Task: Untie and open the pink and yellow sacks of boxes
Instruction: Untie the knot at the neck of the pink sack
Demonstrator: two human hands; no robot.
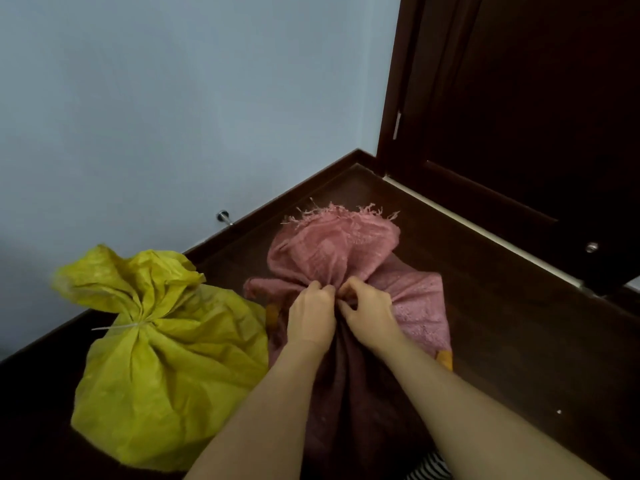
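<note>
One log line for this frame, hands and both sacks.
left hand: pinches pink sack neck | right hand: pinches same neck | pink sack: still tied | yellow sack: tied, untouched

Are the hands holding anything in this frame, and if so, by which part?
Both hands, left and right, pinch the pink woven sack at its gathered, tied neck. The yellow woven sack is untouched.
</note>
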